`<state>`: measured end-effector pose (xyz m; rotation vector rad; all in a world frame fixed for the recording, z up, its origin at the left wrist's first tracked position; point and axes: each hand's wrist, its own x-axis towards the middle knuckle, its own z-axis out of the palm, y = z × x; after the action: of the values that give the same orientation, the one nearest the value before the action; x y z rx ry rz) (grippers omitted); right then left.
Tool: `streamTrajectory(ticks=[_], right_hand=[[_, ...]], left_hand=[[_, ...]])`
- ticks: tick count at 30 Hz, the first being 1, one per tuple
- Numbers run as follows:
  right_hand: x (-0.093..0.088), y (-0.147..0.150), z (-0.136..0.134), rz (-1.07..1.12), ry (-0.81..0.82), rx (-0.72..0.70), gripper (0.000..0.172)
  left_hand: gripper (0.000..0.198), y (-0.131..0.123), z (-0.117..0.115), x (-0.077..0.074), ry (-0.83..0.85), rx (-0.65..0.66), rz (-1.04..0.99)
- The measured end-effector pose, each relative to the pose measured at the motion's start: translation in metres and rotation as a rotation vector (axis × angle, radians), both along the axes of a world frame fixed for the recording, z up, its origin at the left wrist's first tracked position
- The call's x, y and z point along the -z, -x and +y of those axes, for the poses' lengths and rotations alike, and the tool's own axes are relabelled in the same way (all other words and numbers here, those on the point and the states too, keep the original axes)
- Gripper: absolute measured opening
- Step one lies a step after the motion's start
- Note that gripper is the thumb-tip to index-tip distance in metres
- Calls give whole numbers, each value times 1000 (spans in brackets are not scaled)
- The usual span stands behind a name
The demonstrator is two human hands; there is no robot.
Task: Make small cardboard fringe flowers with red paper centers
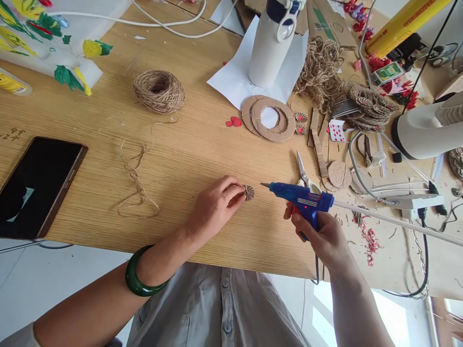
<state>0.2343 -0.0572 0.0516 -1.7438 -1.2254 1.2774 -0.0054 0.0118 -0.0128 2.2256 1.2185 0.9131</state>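
Note:
My left hand (217, 202) pinches a small round brown rosette of pleated cardboard (249, 193) by its edge, just above the wooden table. In my right hand (318, 233) is a blue hot glue gun (306, 198), fingers wrapped around its handle. Its nozzle points left toward the rosette, a short gap away. A long clear glue stick (390, 219) runs out of the gun's back. Behind the gun lie scissors (303, 168), partly hidden by it.
Jute twine (159, 91) sits coiled at the upper left, its loose end trailing down. Two cardboard rings (285, 123) lie near red paper discs (236, 121) and a white bottle (267, 53). A phone (39, 185) rests at the left; cords and cardboard scraps crowd the right.

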Motion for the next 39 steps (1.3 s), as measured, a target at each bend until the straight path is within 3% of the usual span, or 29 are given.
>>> streamTrajectory(ticks=[9, 39], right_hand=[[-1, 18, 4, -230, 78, -59, 43], [7, 22, 2, -305, 77, -118, 41]], left_hand=[[9, 0, 1, -2, -1, -2, 11], [9, -1, 2, -6, 14, -4, -3]])
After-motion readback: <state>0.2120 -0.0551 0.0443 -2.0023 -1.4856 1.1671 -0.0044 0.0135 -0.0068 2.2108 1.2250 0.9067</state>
